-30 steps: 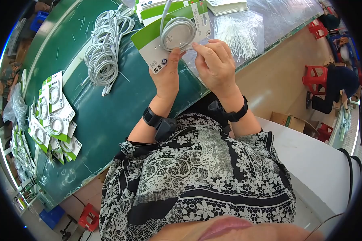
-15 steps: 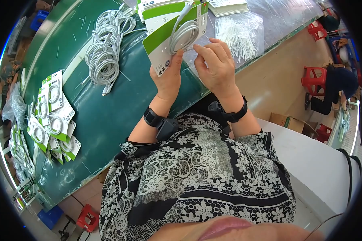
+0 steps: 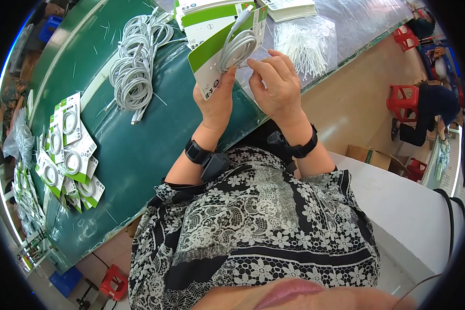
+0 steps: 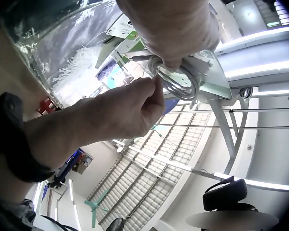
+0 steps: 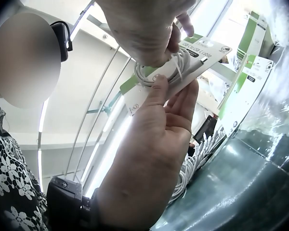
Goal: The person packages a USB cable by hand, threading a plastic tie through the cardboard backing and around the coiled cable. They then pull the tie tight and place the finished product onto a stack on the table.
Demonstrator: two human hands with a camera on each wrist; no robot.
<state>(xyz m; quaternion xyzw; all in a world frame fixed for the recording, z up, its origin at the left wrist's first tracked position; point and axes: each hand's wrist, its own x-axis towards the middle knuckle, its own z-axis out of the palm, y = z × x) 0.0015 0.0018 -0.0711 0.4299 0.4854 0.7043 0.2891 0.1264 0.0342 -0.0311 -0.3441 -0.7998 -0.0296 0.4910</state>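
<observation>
My left hand (image 3: 214, 106) grips a green-and-white cardboard card (image 3: 201, 62), its thumb pressing the lower part of a coiled white cable (image 3: 240, 45) against the front. The card is tilted, its printed face turned toward the right hand. Thumb and index finger of my right hand (image 3: 278, 82) pinch a thin white tie (image 5: 177, 67) at the coil's edge. The coil (image 4: 180, 84) also shows between both hands in the left wrist view. One cable end sticks up past the card's top.
Loose coiled cables (image 3: 132, 77) lie on the green table (image 3: 124, 155). At left is a pile of cards with cables (image 3: 72, 160). Blank cards (image 3: 209, 26) are stacked behind the hands, beside a plastic bag of white ties (image 3: 305, 46). A red stool (image 3: 403, 103) stands beyond the table.
The card with its coil has turned, its printed face swinging toward the right hand, and shifted slightly right. The right hand has stayed nearly in place at the coil.
</observation>
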